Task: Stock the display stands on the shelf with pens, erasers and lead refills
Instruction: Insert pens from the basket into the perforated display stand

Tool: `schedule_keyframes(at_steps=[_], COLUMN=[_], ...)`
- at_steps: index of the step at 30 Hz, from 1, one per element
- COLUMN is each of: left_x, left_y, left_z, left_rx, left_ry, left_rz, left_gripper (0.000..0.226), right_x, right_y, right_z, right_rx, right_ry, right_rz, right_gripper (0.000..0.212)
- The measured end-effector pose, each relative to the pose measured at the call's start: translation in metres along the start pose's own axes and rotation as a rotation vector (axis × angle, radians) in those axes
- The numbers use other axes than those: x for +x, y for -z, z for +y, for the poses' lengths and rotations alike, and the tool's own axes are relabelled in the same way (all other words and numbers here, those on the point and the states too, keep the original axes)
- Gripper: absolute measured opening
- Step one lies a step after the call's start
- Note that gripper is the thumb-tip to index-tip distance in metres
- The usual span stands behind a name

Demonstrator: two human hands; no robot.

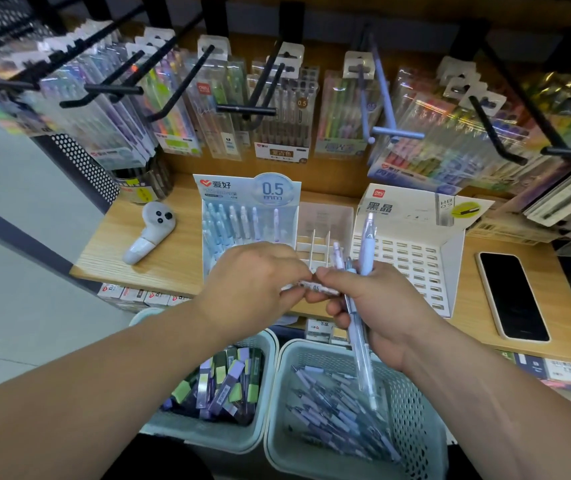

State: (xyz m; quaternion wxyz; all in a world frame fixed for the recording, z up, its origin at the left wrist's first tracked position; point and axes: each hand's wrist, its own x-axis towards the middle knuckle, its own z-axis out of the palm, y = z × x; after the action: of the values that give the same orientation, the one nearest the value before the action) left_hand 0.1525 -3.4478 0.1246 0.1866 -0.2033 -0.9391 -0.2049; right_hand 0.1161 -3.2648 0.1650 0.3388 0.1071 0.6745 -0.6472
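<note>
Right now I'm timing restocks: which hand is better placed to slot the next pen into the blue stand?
Left. The left hand is just before the stand and pinches only one pen; the right hand also grips a bundle.

Bright, even indoor light falls from above, leaving only soft, faint shadows on the wooden shelf. Glare streaks the clear hanging packs. Wide-angle distortion bends the edges, the corners smear into blur, and the central pen stand is sharpest
</note>
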Motion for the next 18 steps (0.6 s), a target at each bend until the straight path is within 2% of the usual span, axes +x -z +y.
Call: schedule_keyframes(at_steps=[4, 9, 13, 18], left_x=[0.000, -0.001, -0.002, 0.000], left_y=[0.003, 0.009, 0.018, 0.018], left_z=[-0.009, -0.027, -0.045, -0.057], left_rx=[-0.145, -0.135, -0.270, -0.233], left_ry=[0.045, 0.325, 0.603, 0.725], left_rz=[-0.058, -0.158, -0.081, 0.051], left_gripper=[0.016, 0.019, 0.018, 0.014], right_x=[-0.004, -0.002, -0.002, -0.001], right_y=[-0.001, 0.000, 0.002, 0.004], right_z=[-0.002, -0.004, -0.003, -0.002], right_rx=[0.054, 0.117, 0.096, 0.089], right_ry=[-0.047, -0.026, -0.017, -0.007], right_rz=[-0.045, -0.034, -0.019, -0.021], right_gripper=[0.022, 0.019, 0.017, 0.018])
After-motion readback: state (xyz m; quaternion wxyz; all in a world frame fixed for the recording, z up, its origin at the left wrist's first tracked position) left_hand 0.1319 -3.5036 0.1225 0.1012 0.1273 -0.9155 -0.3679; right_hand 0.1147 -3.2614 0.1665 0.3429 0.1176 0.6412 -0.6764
